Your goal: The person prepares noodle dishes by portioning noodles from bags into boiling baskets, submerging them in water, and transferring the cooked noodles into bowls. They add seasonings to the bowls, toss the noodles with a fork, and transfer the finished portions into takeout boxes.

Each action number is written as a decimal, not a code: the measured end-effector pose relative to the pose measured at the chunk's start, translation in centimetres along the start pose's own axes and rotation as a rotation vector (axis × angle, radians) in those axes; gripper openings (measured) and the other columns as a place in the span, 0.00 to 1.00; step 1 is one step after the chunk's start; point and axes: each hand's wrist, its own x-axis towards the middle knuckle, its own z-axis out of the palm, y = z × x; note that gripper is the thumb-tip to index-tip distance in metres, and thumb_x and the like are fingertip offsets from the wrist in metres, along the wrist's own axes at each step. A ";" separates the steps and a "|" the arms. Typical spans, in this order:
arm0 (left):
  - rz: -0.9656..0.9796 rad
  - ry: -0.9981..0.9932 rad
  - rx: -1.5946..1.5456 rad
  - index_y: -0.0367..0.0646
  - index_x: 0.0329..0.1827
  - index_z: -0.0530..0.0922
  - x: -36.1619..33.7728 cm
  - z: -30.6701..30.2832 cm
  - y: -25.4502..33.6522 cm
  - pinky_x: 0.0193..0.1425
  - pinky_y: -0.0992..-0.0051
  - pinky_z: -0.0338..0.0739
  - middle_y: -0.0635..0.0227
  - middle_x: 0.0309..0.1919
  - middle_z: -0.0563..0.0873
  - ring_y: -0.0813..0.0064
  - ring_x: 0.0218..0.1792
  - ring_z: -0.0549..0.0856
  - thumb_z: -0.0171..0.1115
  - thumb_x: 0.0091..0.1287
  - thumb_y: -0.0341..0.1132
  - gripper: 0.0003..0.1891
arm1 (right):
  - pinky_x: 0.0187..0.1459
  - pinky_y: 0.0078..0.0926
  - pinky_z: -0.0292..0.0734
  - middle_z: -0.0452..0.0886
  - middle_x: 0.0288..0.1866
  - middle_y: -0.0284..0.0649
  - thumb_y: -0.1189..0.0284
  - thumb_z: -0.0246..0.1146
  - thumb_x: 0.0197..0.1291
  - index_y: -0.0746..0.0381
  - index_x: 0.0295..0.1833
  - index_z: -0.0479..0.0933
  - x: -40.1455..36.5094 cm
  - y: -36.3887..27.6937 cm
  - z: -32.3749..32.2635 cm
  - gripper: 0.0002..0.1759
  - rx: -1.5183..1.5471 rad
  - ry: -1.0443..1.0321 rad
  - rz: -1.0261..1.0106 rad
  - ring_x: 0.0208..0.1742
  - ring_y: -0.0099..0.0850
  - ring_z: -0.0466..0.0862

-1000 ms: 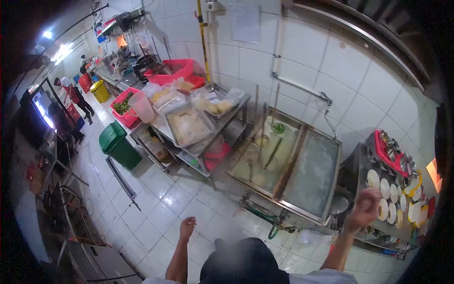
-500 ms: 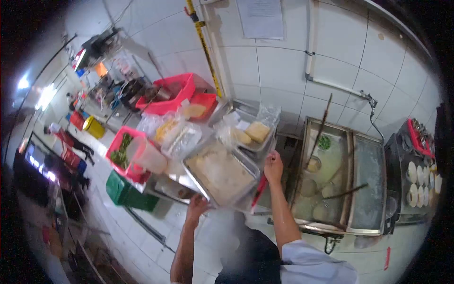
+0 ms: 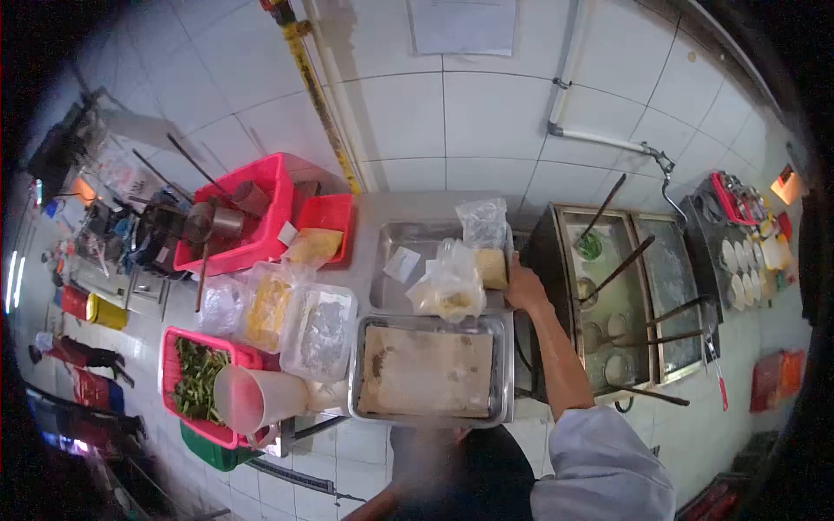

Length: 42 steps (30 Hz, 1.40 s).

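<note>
My right hand point(image 3: 524, 285) is at the right edge of the back metal tray point(image 3: 395, 295), its fingers curled around the rim. In that tray lie a clear plastic bag point(image 3: 483, 221), a knotted bag with pale food point(image 3: 450, 291) and a yellowish block point(image 3: 492, 267). In front of it stands a second metal tray point(image 3: 354, 382) holding a flat brownish sheet point(image 3: 427, 369). My left forearm point(image 3: 382, 504) reaches in from the bottom. The left hand point(image 3: 458, 434) is blurred and mostly hidden by the front tray's near edge, so its fingers cannot be made out.
To the left are a lidded clear container point(image 3: 318, 326), a translucent pitcher point(image 3: 282, 395) and a pink basket of greens point(image 3: 165, 382). Pink bins point(image 3: 276, 187) stand behind. On the right is a water-filled cooker point(image 3: 618, 295) with long handles sticking out. A person point(image 3: 82, 352) is far left.
The view has turned and levelled over the trays. My left hand has left the front tray's left corner and dropped lower, nearly out of sight. My right hand stays at the back tray's right edge.
</note>
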 end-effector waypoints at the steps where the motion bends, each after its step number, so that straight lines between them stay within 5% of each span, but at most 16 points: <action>1: 0.005 -0.023 -0.013 0.31 0.63 0.67 -0.9 -0.4 1.0 0.67 0.60 0.72 0.50 0.59 0.76 0.55 0.58 0.79 0.58 0.71 0.40 0.24 | 0.51 0.48 0.76 0.78 0.49 0.66 0.69 0.62 0.56 0.75 0.73 0.47 -1.1 -0.3 -0.1 0.45 -0.011 0.000 0.025 0.51 0.58 0.80; 3: -0.067 -0.031 -0.759 0.30 0.65 0.66 -1.3 -2.0 2.4 0.71 0.60 0.67 0.50 0.59 0.77 0.57 0.61 0.77 0.60 0.69 0.42 0.28 | 0.51 0.49 0.76 0.76 0.54 0.66 0.68 0.63 0.55 0.71 0.73 0.52 -2.7 -2.5 -1.8 0.43 -0.109 -0.161 0.177 0.52 0.56 0.80; 5: -0.072 -0.138 -0.707 0.32 0.65 0.68 -2.1 -5.0 1.6 0.71 0.60 0.65 0.52 0.60 0.76 0.59 0.63 0.76 0.60 0.69 0.44 0.28 | 0.56 0.46 0.74 0.74 0.59 0.59 0.68 0.64 0.56 0.69 0.70 0.59 -1.4 -2.6 -2.2 0.38 -0.120 -0.063 0.194 0.59 0.52 0.76; 7: -0.101 -0.313 -0.584 0.36 0.64 0.70 -4.2 -8.7 0.1 0.73 0.60 0.62 0.56 0.63 0.75 0.63 0.66 0.72 0.59 0.70 0.47 0.27 | 0.59 0.41 0.71 0.73 0.58 0.52 0.68 0.63 0.58 0.62 0.67 0.65 3.3 -0.7 -0.4 0.32 -0.096 0.531 -0.204 0.62 0.49 0.73; 10: -0.371 -0.443 -0.199 0.42 0.64 0.71 -7.6 -11.6 -7.1 0.70 0.61 0.65 0.63 0.60 0.77 0.68 0.63 0.74 0.56 0.71 0.50 0.26 | 0.59 0.38 0.69 0.73 0.51 0.47 0.71 0.64 0.55 0.58 0.53 0.77 6.4 -3.3 -1.5 0.18 -0.250 0.717 -0.268 0.60 0.47 0.71; 13: -0.455 -0.495 -0.089 0.44 0.62 0.73 -3.5 -16.2 14.9 0.67 0.63 0.67 0.66 0.57 0.79 0.71 0.60 0.76 0.56 0.72 0.48 0.23 | 0.53 0.37 0.73 0.74 0.49 0.45 0.76 0.63 0.50 0.59 0.37 0.81 8.2 -3.7 -1.9 0.07 -0.233 0.663 -0.352 0.53 0.45 0.75; 14: -0.450 -0.489 -0.089 0.44 0.62 0.73 -3.4 -16.8 14.9 0.67 0.63 0.67 0.66 0.57 0.79 0.71 0.60 0.76 0.56 0.72 0.48 0.23 | 0.49 0.35 0.74 0.74 0.49 0.44 0.79 0.62 0.49 0.60 0.33 0.80 7.8 -4.7 -2.7 0.04 -0.028 0.627 -0.379 0.50 0.42 0.77; 20: -0.070 0.079 -0.585 0.45 0.68 0.65 2.0 -19.5 19.5 0.66 0.65 0.69 0.66 0.66 0.69 0.66 0.63 0.72 0.66 0.65 0.36 0.30 | 0.47 0.34 0.76 0.74 0.45 0.38 0.83 0.60 0.48 0.63 0.31 0.77 -5.2 -13.8 -11.1 0.05 0.365 0.378 -0.544 0.47 0.35 0.80; 22: 0.114 0.243 0.161 0.46 0.72 0.57 5.0 -20.3 22.6 0.67 0.63 0.68 0.67 0.70 0.61 0.63 0.67 0.68 0.73 0.57 0.34 0.42 | 0.44 0.29 0.77 0.73 0.43 0.39 0.87 0.58 0.48 0.65 0.32 0.76 -10.0 -16.5 -14.3 0.07 0.510 0.374 -0.565 0.43 0.35 0.81; 24: 0.278 0.363 0.105 0.47 0.73 0.54 7.5 -20.6 24.8 0.70 0.59 0.65 0.66 0.71 0.57 0.61 0.69 0.64 0.79 0.49 0.35 0.51 | 0.43 0.27 0.77 0.73 0.43 0.39 0.89 0.58 0.48 0.67 0.33 0.75 -13.3 -18.5 -16.8 0.08 0.554 0.413 -0.626 0.42 0.35 0.81; 27: 0.403 0.454 -0.230 0.37 0.70 0.58 8.5 -19.4 26.5 0.66 0.66 0.70 0.58 0.61 0.69 0.64 0.65 0.70 0.78 0.50 0.37 0.47 | 0.44 0.25 0.77 0.73 0.44 0.41 0.90 0.58 0.50 0.68 0.34 0.75 -14.7 -19.0 -16.0 0.08 0.637 0.373 -0.694 0.42 0.34 0.81; 28: 0.243 0.409 -0.378 0.38 0.70 0.59 8.4 -19.5 24.9 0.62 0.68 0.75 0.58 0.59 0.72 0.67 0.61 0.74 0.73 0.56 0.33 0.40 | 0.45 0.23 0.77 0.74 0.45 0.41 0.89 0.58 0.52 0.68 0.36 0.75 -15.2 -18.7 -14.7 0.07 0.684 0.300 -0.706 0.43 0.34 0.81; 31: -0.242 0.262 -1.032 0.37 0.69 0.61 5.2 -16.5 19.5 0.58 0.69 0.78 0.58 0.57 0.76 0.68 0.57 0.78 0.66 0.64 0.32 0.33 | 0.50 0.25 0.77 0.75 0.46 0.40 0.87 0.60 0.54 0.66 0.41 0.75 -15.5 -15.6 -5.3 0.09 1.168 0.167 -0.529 0.47 0.32 0.80; 36: -0.368 0.530 -0.878 0.41 0.57 0.66 2.5 -16.2 15.7 0.58 0.66 0.79 0.59 0.50 0.79 0.66 0.52 0.82 0.63 0.68 0.35 0.19 | 0.50 0.26 0.78 0.76 0.55 0.42 0.70 0.61 0.65 0.64 0.56 0.73 -21.2 -11.4 5.7 0.16 1.175 0.133 -0.045 0.52 0.31 0.79; 38: -0.299 0.560 -0.755 0.40 0.53 0.66 2.5 -16.0 15.8 0.55 0.68 0.79 0.60 0.49 0.79 0.68 0.50 0.82 0.64 0.67 0.35 0.18 | 0.47 0.24 0.79 0.77 0.57 0.43 0.60 0.60 0.67 0.64 0.63 0.70 -22.6 -13.7 7.6 0.26 1.484 -0.453 0.173 0.51 0.29 0.79; 42: -0.239 0.611 -0.409 0.38 0.48 0.67 1.7 -16.8 17.7 0.48 0.74 0.77 0.62 0.43 0.78 0.75 0.43 0.79 0.66 0.65 0.33 0.17 | 0.46 0.27 0.79 0.81 0.53 0.43 0.57 0.61 0.65 0.66 0.65 0.69 -22.1 -14.9 9.1 0.30 1.441 -0.379 0.376 0.49 0.28 0.81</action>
